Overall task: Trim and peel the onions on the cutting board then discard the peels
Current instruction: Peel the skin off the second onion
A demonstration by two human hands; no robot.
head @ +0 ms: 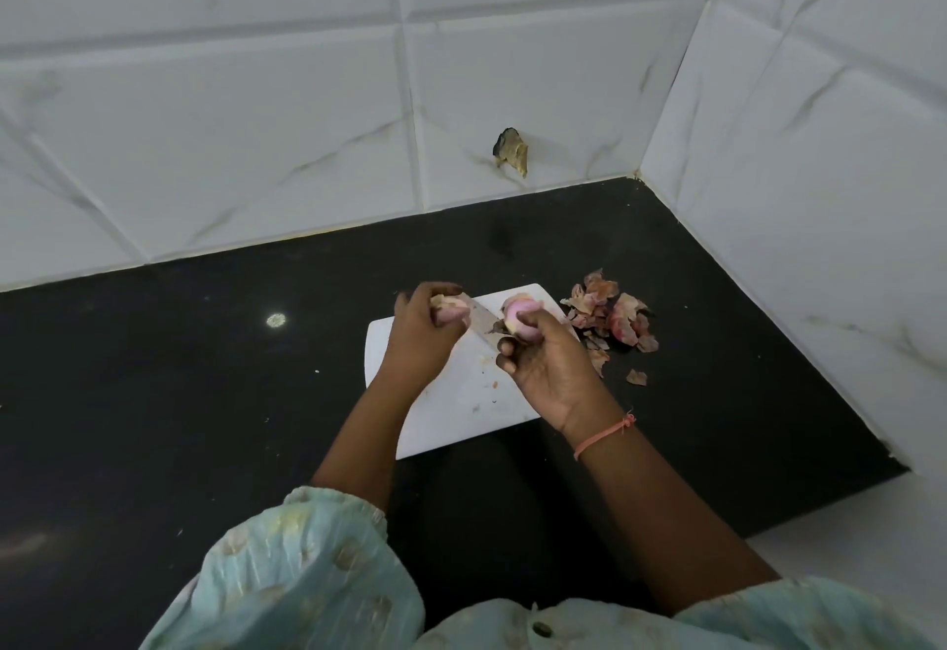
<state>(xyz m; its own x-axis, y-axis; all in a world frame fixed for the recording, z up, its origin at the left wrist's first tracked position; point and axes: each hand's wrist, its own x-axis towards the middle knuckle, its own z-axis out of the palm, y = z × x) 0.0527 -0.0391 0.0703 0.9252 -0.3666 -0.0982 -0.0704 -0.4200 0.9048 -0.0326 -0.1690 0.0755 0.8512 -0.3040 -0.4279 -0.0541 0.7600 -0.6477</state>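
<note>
while the left hand (428,329) grips one onion (451,308) over the cutting board (461,393), right fingers (507,347) curl round another onion (520,319) and apparently the knife (481,324), keeping peels (610,316) aside on the bench (205,393).

A white cutting board (461,403) is seen on a black worktop (179,393); the onion (517,321) is pale pink, the peels (610,316) reddish-brown, the wall tiles (256,111) white with grey veining.

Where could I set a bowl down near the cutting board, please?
The black counter left of the cutting board is bare up to the tiled wall. The right side is crowded: onion peels lie between board and side wall.
</note>
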